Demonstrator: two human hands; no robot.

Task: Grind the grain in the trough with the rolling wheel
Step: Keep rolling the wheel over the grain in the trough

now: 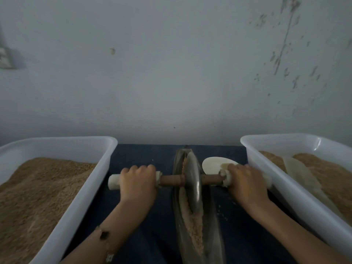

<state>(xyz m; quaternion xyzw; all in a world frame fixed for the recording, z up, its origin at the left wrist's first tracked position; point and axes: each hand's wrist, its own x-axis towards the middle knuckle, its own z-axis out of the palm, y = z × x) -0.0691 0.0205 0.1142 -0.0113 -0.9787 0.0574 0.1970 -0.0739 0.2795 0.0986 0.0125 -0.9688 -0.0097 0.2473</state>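
Hands at the mill: from my remote seat I see my left hand (138, 180) and my right hand (245, 182) each curled over one end of the axle (172, 179), both a closed grip on its pale-wrapped handle ends, knuckles up. Between them the metal rolling wheel (194, 182) stands upright on edge inside the long, narrow metal trough (213, 235), which runs from near me toward the wall (171, 73). Crushed grain (192, 225) lies along the trough's groove, heaped against the left face of the wheel and trailing toward me; a few crumbs are scattered on the dark blue table (144, 216) just right of the trough. A pale, rounded scoop (211, 164) lies on the table behind my right hand, partly hidden by it. Two white plastic tubs flank the work: the left tub (83, 191) is heaped with tan grain, and the right tub (282, 183) holds more of it with a pale flat piece (299, 172) resting on top. A bracelet (106, 242) shows on my left wrist.
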